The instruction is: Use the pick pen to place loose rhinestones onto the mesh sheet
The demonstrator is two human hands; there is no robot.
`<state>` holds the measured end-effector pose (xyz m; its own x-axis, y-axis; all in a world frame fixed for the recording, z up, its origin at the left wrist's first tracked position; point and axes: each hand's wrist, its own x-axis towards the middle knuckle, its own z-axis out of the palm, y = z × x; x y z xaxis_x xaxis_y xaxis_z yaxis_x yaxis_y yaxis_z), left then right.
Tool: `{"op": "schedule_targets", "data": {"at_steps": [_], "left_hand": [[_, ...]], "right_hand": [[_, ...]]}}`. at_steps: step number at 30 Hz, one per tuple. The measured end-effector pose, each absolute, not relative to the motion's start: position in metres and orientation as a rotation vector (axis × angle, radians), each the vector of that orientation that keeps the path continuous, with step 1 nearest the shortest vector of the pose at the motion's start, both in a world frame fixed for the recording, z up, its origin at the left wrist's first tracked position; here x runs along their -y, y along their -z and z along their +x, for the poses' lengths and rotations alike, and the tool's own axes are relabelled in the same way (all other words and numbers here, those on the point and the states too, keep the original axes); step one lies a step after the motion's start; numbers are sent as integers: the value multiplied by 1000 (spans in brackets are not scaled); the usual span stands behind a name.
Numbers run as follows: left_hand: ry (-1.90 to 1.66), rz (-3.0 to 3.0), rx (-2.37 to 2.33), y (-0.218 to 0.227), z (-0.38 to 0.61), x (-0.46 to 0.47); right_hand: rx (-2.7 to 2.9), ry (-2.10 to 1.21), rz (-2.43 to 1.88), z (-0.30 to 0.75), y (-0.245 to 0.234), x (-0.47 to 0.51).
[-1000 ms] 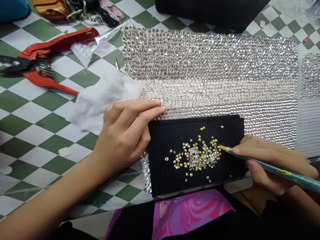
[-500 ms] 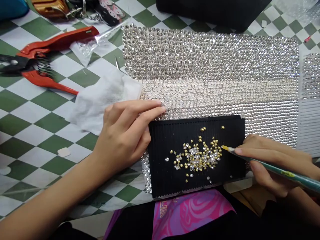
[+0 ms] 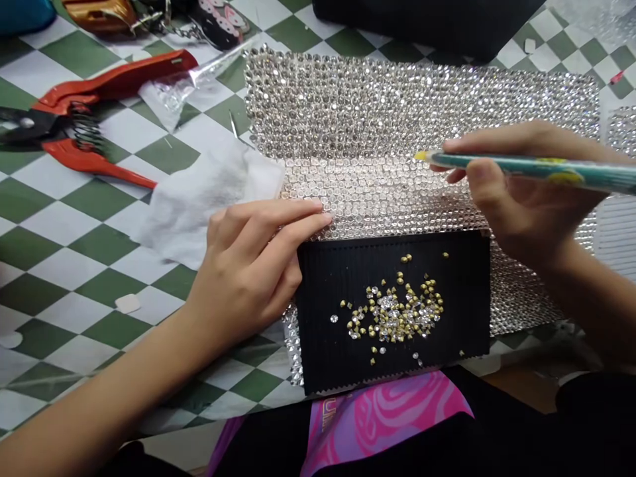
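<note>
A wide sheet covered in rows of clear rhinestones lies on the checkered table. A black ribbed tray rests on its near edge, with a small heap of loose gold-backed rhinestones on it. My left hand lies at the tray's left end, fingers stretched flat onto the sheet's edge. My right hand hovers over the sheet above the tray, pinching a green picker pencil whose yellow tip points left over the stone rows.
Red-handled pliers lie at the far left. A white tissue sits beside my left hand, a clear plastic bag behind it. A black box stands at the back. Pink fabric is on my lap.
My right hand lifted the pencil off the tray's heap and moved it up and away, over the rhinestone sheet. My left hand stayed put.
</note>
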<state>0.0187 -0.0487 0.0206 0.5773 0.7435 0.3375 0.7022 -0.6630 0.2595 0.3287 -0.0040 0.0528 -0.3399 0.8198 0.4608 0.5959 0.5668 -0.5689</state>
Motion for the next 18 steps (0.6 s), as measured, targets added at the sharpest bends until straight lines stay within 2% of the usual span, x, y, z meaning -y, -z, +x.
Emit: {"op": "schedule_targets", "data": {"at_steps": [18], "left_hand": [[-625,2594,-1261,-21,18,49]], "right_hand": [[2068,-363,-1174,331,-59,10]]}}
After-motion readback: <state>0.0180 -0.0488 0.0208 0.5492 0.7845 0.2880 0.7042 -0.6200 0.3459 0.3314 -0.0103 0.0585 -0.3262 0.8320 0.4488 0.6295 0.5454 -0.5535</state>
